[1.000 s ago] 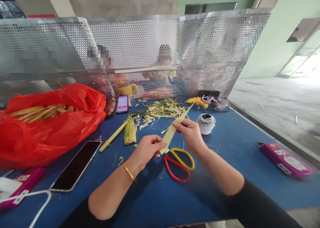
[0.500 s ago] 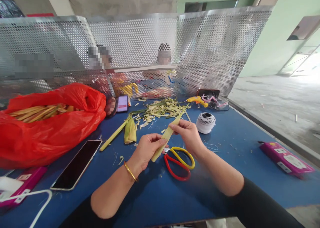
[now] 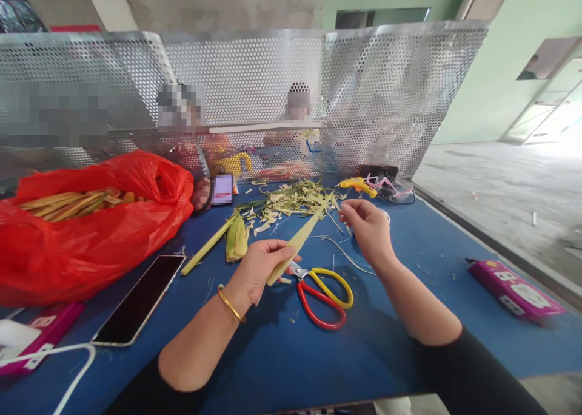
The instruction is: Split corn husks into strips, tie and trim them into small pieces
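My left hand (image 3: 266,266) is closed, thumb on top, around the broad end of a pale green corn husk leaf (image 3: 304,234). The leaf slants away from me and narrows toward the scrap pile. My right hand (image 3: 369,230) is off the leaf, to the right of its tip, with thumb and fingers pinched together. Whatever the pinch holds is too small to make out. A thin pale strand (image 3: 348,256) curves over the table below that hand. Scissors (image 3: 324,295) with one red and one yellow handle lie between my forearms, their blades partly behind my left fingers.
Husk scraps (image 3: 295,199) lie ahead, beside a husk piece (image 3: 236,239) and a long stalk (image 3: 204,251). A red plastic bag (image 3: 136,233) and a phone (image 3: 139,300) are left. A yellow glue gun (image 3: 359,186) and a purple packet (image 3: 513,290) are right. A perforated metal screen (image 3: 245,75) stands behind.
My right hand has let go of the leaf and moved right, now covering most of the white thread ball. My left hand has shifted slightly left with the leaf. The curved strand now shows.
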A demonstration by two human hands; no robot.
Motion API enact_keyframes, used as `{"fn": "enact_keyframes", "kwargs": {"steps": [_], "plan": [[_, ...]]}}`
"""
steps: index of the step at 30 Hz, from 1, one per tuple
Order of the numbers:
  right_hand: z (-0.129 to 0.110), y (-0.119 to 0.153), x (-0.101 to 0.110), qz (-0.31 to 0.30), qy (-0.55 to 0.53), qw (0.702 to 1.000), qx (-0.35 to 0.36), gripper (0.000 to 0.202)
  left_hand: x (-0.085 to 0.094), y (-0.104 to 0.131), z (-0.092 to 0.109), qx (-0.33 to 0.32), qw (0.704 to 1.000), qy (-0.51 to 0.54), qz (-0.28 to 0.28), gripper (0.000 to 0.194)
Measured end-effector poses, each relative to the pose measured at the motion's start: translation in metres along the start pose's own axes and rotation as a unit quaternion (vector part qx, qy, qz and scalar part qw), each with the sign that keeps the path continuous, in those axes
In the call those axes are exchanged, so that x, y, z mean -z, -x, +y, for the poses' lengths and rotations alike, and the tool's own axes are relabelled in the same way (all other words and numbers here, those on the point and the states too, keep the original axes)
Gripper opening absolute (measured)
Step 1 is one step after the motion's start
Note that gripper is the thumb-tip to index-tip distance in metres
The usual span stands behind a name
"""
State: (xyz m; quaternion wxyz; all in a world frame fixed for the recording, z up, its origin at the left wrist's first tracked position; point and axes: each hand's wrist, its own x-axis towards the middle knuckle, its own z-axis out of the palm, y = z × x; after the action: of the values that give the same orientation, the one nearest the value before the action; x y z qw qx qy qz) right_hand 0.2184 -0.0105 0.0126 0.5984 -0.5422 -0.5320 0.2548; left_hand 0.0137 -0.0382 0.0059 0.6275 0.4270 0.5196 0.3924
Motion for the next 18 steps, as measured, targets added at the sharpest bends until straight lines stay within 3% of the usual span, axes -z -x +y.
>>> {"fn": "enact_keyframes", "kwargs": {"steps": [1,2,4,5,7,10,12,14,18], "plan": [[-0.001,0.006,0.004,-0.059,0.063,0.996,0.023,0.026,0.002,-0.001,0.002,-0.004,1.000,0.011,0.008,0.020],[-0.002,0.013,0.008,-0.163,0.136,0.976,0.039,0.023,0.005,-0.001,0.004,-0.010,1.000,0.020,0.013,0.020],[-0.002,0.034,0.010,-0.365,0.277,0.888,0.039,0.016,0.009,-0.002,0.008,-0.020,0.999,0.031,0.011,0.019],[0.000,0.046,0.009,-0.392,0.348,0.850,0.049,0.017,0.011,-0.003,0.009,-0.023,0.999,0.035,0.006,0.018],[0.004,0.066,0.002,-0.386,0.447,0.798,0.123,0.039,0.015,-0.003,0.011,-0.026,0.999,0.042,-0.004,0.015],[0.009,0.083,-0.009,-0.387,0.519,0.746,0.156,0.050,0.018,-0.004,0.013,-0.032,0.998,0.057,-0.010,0.015],[0.009,0.083,-0.013,-0.390,0.533,0.739,0.133,0.051,0.018,-0.004,0.013,-0.030,0.997,0.071,-0.003,0.015],[0.007,0.077,-0.011,-0.383,0.527,0.753,0.091,0.052,0.018,-0.005,0.013,-0.022,0.996,0.085,0.015,0.012],[0.003,0.061,0.003,-0.352,0.439,0.827,0.001,0.048,0.017,-0.009,0.013,-0.023,0.993,0.098,0.067,0.006]]}}
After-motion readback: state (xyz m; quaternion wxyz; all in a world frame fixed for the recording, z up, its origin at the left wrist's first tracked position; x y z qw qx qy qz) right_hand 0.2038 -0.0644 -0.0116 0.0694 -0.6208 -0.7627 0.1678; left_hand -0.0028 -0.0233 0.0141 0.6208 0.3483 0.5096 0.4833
